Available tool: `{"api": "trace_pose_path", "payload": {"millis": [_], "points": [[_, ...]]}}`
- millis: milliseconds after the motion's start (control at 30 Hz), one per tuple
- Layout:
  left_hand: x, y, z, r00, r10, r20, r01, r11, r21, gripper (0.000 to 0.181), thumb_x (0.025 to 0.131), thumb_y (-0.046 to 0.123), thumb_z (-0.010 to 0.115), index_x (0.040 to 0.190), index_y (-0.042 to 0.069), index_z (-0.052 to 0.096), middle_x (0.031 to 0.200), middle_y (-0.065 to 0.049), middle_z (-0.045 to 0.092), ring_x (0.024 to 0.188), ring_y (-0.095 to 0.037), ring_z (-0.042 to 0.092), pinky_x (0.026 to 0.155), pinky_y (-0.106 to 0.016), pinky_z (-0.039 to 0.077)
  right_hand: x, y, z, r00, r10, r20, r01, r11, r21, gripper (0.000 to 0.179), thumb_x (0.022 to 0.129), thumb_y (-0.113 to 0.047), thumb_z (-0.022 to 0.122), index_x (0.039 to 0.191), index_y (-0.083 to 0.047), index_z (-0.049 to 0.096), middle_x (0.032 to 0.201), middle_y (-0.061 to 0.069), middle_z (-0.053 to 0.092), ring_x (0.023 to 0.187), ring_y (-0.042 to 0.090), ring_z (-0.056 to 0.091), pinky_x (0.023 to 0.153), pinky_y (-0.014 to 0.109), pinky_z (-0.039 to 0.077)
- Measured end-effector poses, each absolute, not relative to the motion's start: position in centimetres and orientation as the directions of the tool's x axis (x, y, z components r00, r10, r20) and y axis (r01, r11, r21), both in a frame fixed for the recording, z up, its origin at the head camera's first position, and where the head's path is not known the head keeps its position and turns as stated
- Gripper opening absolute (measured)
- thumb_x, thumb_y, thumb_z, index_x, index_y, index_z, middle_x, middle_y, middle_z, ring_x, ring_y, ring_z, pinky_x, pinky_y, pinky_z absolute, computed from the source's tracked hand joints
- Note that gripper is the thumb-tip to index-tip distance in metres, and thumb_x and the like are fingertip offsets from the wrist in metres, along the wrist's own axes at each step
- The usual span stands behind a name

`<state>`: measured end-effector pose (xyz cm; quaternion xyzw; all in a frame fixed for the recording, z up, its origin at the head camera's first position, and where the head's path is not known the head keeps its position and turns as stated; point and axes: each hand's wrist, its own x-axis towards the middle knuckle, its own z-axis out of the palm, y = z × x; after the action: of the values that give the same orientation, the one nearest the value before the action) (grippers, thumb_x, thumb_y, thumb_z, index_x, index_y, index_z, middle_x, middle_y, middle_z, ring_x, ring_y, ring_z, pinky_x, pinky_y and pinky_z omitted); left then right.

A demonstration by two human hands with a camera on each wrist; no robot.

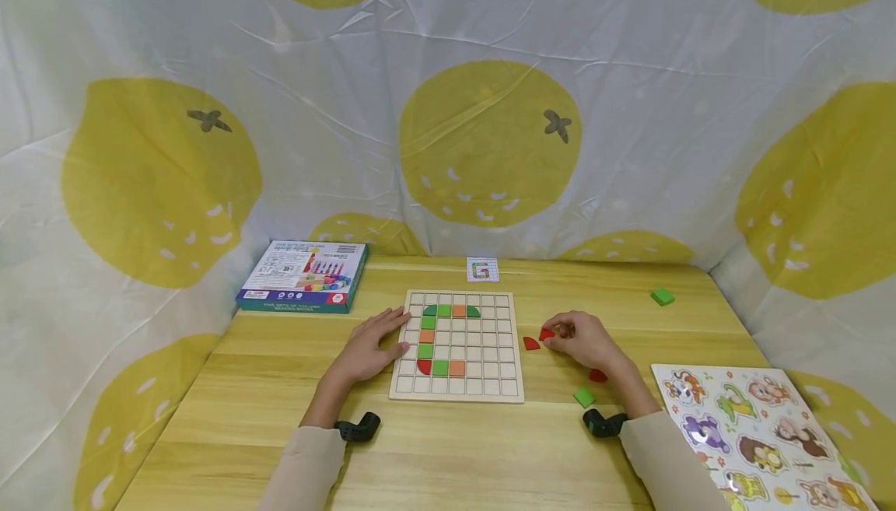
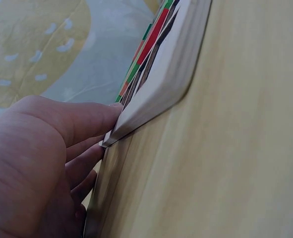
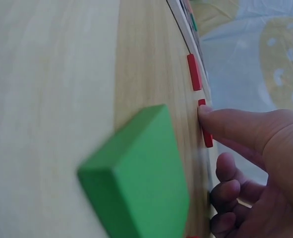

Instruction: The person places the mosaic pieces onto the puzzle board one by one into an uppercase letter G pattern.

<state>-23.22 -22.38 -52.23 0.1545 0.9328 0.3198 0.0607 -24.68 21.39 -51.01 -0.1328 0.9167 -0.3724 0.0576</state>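
Observation:
A wooden grid board (image 1: 472, 340) lies on the table, with green, orange and red tiles set in a C-like outline in its squares. My left hand (image 1: 372, 346) rests at the board's left edge, its fingers fairly straight and its thumb touching the rim. To the right of the board, my right hand (image 1: 581, 338) pinches a red quarter-round tile (image 3: 205, 130) between thumb and finger, low by the tabletop. Another red quarter-round tile (image 1: 531, 344) lies between that hand and the board. Under the right wrist are a partly covered red tile (image 1: 598, 376) and a green square tile (image 1: 584, 397).
A small pattern card (image 1: 483, 270) showing a G-like figure lies behind the board. At the back left is a boxed toy set (image 1: 303, 276). A green block (image 1: 662, 296) lies at the back right, and an animal picture board (image 1: 759, 433) at the front right. A fabric curtain (image 1: 490, 29) surrounds the table.

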Motion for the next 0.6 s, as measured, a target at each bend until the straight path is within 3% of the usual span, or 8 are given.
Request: {"api": "trace_pose_path", "payload": {"millis": [600], "points": [[-23.2, -22.4, -52.2, -0.944, 0.331, 0.003, 0.262, 0.742, 0.617, 0.061, 0.101, 0.034, 0.063, 0.158, 0.019, 0.044, 0.168, -0.004, 0.034, 0.159, -0.036, 0.023, 0.125, -0.067, 0.014, -23.6, 21.1, -50.6, -0.962, -0.272, 0.008, -0.197, 0.677, -0.709, 0.018, 0.09, -0.018, 0.08, 0.108, -0.014, 0.079, 0.088, 0.002, 0.06, 0.076, 0.018, 0.05, 0.066, 0.027, 0.045]]}}
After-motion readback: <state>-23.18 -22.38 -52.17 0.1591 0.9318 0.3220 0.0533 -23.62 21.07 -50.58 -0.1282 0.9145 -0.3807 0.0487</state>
